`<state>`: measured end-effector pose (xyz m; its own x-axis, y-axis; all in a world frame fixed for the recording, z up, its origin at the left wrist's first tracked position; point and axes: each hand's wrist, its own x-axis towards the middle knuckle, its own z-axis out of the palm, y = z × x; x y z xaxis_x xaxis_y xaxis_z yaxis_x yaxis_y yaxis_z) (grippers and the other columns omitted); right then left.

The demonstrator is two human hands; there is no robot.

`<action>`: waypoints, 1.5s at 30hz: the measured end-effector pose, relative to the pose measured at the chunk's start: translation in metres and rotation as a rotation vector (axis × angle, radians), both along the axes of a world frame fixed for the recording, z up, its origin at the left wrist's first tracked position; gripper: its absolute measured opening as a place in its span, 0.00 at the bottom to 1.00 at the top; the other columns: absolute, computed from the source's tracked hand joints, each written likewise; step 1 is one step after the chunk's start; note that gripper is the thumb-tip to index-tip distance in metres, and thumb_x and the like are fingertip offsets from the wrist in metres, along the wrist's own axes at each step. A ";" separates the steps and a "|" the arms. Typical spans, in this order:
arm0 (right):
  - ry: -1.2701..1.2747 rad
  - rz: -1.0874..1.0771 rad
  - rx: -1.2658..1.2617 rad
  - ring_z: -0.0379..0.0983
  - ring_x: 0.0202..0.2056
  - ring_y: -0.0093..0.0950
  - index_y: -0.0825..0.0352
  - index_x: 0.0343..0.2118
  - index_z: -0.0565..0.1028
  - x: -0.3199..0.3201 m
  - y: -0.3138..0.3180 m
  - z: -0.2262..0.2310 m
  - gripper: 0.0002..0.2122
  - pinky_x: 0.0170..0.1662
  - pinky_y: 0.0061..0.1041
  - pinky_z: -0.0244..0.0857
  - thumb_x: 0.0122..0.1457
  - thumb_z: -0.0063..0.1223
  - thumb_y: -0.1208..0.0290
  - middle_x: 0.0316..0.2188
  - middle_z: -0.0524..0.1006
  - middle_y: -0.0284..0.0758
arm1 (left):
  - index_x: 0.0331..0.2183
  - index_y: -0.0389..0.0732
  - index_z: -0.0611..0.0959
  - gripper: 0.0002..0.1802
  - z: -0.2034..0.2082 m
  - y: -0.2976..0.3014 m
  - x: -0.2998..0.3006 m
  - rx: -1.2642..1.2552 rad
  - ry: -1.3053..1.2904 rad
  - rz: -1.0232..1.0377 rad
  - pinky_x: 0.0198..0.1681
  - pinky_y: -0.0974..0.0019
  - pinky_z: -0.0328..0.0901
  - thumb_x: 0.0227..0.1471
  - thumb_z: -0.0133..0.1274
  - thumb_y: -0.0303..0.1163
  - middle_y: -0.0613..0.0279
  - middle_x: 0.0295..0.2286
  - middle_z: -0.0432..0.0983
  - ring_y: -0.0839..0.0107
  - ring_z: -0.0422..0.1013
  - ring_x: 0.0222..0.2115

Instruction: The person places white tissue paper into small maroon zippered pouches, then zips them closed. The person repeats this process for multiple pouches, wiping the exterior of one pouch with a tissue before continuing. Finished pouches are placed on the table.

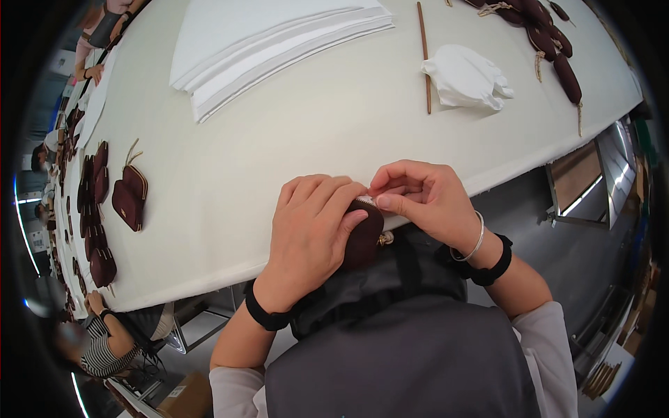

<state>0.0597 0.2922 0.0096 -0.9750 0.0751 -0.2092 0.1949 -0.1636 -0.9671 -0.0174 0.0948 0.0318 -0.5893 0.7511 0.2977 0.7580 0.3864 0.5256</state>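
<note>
Near the table's front edge, my left hand [310, 226] is closed round a small dark maroon zip pouch [364, 240], its thumb lying over the upper part. The pouch's curved zip edge faces up, with a bit of white showing along the teeth. A light-coloured pull or tassel hangs at its right side. My right hand [428, 198] is closed in a pinch at the pouch's top corner, thumb against fingers. Whatever lies between those fingertips is too small to make out. Both hands nearly meet over the zip.
A stack of white sheets [279, 52] lies at the back. To its right are a thin brown stick [424, 59] and a crumpled white cloth or paper [463, 76]. Maroon pouches [130, 195] lie at left, more [540, 28] at far right. Other people work along the left side.
</note>
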 end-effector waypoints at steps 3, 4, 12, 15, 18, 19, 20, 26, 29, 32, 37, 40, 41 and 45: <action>-0.016 0.008 0.058 0.80 0.37 0.20 0.73 0.41 0.80 0.012 0.000 0.004 0.08 0.43 0.19 0.75 0.58 0.62 0.79 0.34 0.83 0.34 | 0.34 0.45 0.85 0.06 -0.008 0.000 -0.004 0.047 -0.069 0.007 0.45 0.61 0.63 0.50 0.62 0.29 0.68 0.32 0.80 0.63 0.74 0.36; -0.027 0.019 0.100 0.81 0.37 0.20 0.73 0.41 0.80 0.016 -0.002 0.006 0.08 0.43 0.19 0.75 0.58 0.62 0.80 0.34 0.83 0.34 | 0.33 0.44 0.85 0.06 -0.011 0.000 -0.003 0.070 -0.060 0.021 0.45 0.61 0.64 0.49 0.63 0.29 0.68 0.32 0.81 0.63 0.74 0.36; 0.242 0.019 0.305 0.79 0.29 0.27 0.63 0.37 0.81 0.010 -0.006 -0.004 0.07 0.33 0.23 0.71 0.54 0.64 0.75 0.27 0.82 0.32 | 0.32 0.45 0.88 0.11 -0.018 -0.007 0.002 0.164 0.004 0.016 0.43 0.61 0.64 0.44 0.67 0.36 0.67 0.33 0.81 0.64 0.72 0.35; 0.290 0.061 0.457 0.78 0.30 0.28 0.61 0.37 0.78 0.010 -0.002 -0.005 0.08 0.34 0.26 0.70 0.54 0.63 0.74 0.26 0.81 0.28 | 0.31 0.45 0.87 0.12 -0.010 0.000 -0.002 0.021 0.006 -0.053 0.43 0.61 0.63 0.45 0.67 0.40 0.67 0.32 0.80 0.64 0.72 0.34; 0.288 0.076 0.475 0.79 0.31 0.26 0.63 0.37 0.80 0.010 0.001 -0.005 0.10 0.32 0.23 0.71 0.51 0.66 0.77 0.29 0.82 0.30 | 0.29 0.45 0.86 0.12 -0.009 0.002 -0.003 -0.052 -0.016 -0.033 0.42 0.60 0.62 0.44 0.67 0.42 0.68 0.30 0.79 0.64 0.72 0.33; 0.289 0.065 0.472 0.79 0.32 0.26 0.63 0.37 0.80 0.011 0.003 -0.005 0.10 0.33 0.23 0.72 0.51 0.66 0.76 0.28 0.82 0.30 | 0.28 0.45 0.85 0.12 -0.009 0.002 -0.002 -0.059 -0.021 -0.024 0.42 0.60 0.61 0.44 0.67 0.42 0.68 0.30 0.79 0.64 0.71 0.33; 0.289 0.054 0.469 0.79 0.33 0.26 0.63 0.37 0.80 0.013 0.005 -0.005 0.10 0.34 0.23 0.72 0.51 0.66 0.76 0.28 0.82 0.29 | 0.27 0.45 0.85 0.12 -0.008 0.002 -0.001 -0.065 -0.026 -0.016 0.41 0.60 0.61 0.44 0.67 0.42 0.68 0.29 0.78 0.65 0.71 0.32; 0.435 -0.004 0.535 0.78 0.40 0.31 0.62 0.34 0.81 0.026 0.000 -0.019 0.08 0.38 0.27 0.73 0.49 0.68 0.75 0.33 0.80 0.30 | 0.28 0.41 0.84 0.13 -0.009 0.000 0.001 -0.054 -0.007 -0.037 0.42 0.55 0.64 0.50 0.63 0.41 0.64 0.30 0.78 0.59 0.70 0.35; 0.511 -0.027 0.640 0.74 0.43 0.32 0.63 0.29 0.80 0.019 -0.002 -0.019 0.05 0.41 0.28 0.71 0.49 0.66 0.74 0.34 0.78 0.29 | 0.28 0.47 0.85 0.09 -0.005 0.008 -0.005 -0.091 0.061 -0.132 0.44 0.57 0.61 0.48 0.64 0.40 0.69 0.29 0.77 0.64 0.71 0.34; 0.539 -0.012 0.685 0.71 0.44 0.32 0.63 0.28 0.80 0.018 -0.003 -0.019 0.05 0.42 0.29 0.70 0.48 0.66 0.73 0.33 0.76 0.30 | 0.28 0.47 0.86 0.08 0.000 0.012 -0.006 -0.162 0.030 -0.134 0.46 0.57 0.61 0.50 0.63 0.40 0.69 0.30 0.77 0.63 0.71 0.36; 0.543 0.068 0.718 0.71 0.37 0.29 0.62 0.30 0.79 0.031 0.004 -0.016 0.08 0.38 0.28 0.65 0.48 0.67 0.68 0.32 0.75 0.28 | 0.27 0.47 0.86 0.08 -0.003 0.014 0.000 -0.198 0.018 -0.022 0.46 0.58 0.60 0.50 0.63 0.40 0.68 0.30 0.76 0.63 0.69 0.36; 0.562 0.141 0.740 0.71 0.33 0.27 0.61 0.32 0.78 0.039 0.003 -0.015 0.10 0.36 0.26 0.62 0.49 0.67 0.67 0.32 0.76 0.27 | 0.27 0.47 0.85 0.07 -0.005 0.013 0.002 -0.163 0.004 0.039 0.44 0.58 0.59 0.50 0.63 0.38 0.69 0.30 0.75 0.63 0.69 0.36; 0.578 0.125 0.778 0.71 0.32 0.26 0.61 0.32 0.78 0.039 0.000 -0.017 0.10 0.35 0.26 0.62 0.49 0.67 0.67 0.32 0.76 0.27 | 0.27 0.47 0.85 0.07 -0.006 0.012 0.003 -0.146 0.001 0.058 0.44 0.58 0.59 0.50 0.63 0.38 0.69 0.30 0.75 0.64 0.69 0.36; 0.590 0.045 0.898 0.71 0.31 0.26 0.61 0.34 0.77 0.039 -0.008 -0.021 0.11 0.34 0.26 0.61 0.49 0.67 0.67 0.32 0.76 0.27 | 0.28 0.47 0.85 0.05 -0.006 0.013 0.003 -0.115 -0.049 0.129 0.49 0.56 0.59 0.51 0.62 0.36 0.69 0.30 0.75 0.66 0.69 0.36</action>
